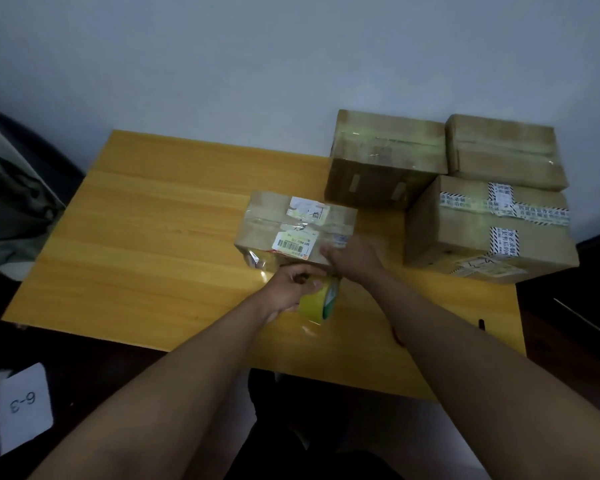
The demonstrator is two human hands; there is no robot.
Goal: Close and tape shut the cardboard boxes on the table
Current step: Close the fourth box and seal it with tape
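Small box being taped near the middle of the table

The small cardboard box (297,227) lies closed on the yellow table (146,244), with labels and clear tape on its top. At its near edge, the left hand (293,285) grips a yellow tape roll (319,301) with curled fingers, and the right hand (352,256) presses flat on the box's near right corner. Three bigger boxes (385,157) stand to its right, behind it.
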